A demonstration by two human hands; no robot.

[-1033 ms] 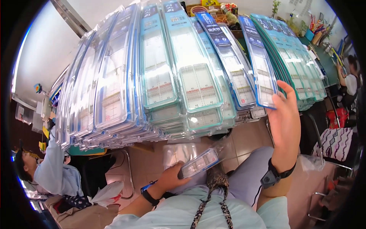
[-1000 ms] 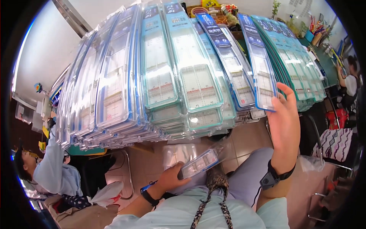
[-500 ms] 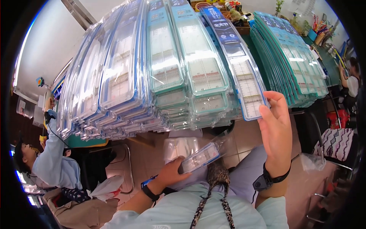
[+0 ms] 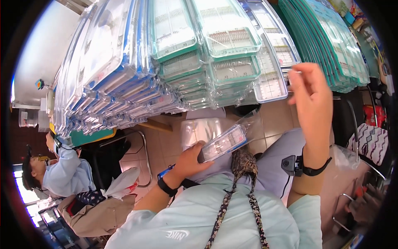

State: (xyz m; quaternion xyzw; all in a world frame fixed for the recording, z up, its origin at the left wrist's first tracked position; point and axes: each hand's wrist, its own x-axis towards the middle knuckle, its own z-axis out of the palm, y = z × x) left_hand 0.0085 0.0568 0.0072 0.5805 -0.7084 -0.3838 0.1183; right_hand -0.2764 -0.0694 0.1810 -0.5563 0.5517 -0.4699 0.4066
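Observation:
My left hand (image 4: 191, 162) is closed on the near end of a slim blue-edged clear case (image 4: 224, 143) with rows of small wound pieces inside. A loose clear plastic sleeve (image 4: 251, 124) sticks out past its far end. Raised at the right, my right hand (image 4: 313, 97) has its thumb and fingers drawn together; whether something small is between the tips I cannot make out. Just left of its fingertips lies a long blue-edged case (image 4: 270, 85) on the table's near side, with another blue-edged case (image 4: 284, 52) beside it.
Tall stacks of wrapped blue cases (image 4: 103, 54) and green cases (image 4: 232, 41) overhang the table edge. More green cases (image 4: 331, 54) stand to the right. A pile of clear bags (image 4: 201, 130) is beyond my left hand. At left sits another person (image 4: 64, 170); a chair (image 4: 352, 120) is at right.
My right hand has let go of the blue-edged case at the table edge and moved up and right. The view has tilted down. My left hand keeps its hold on its case.

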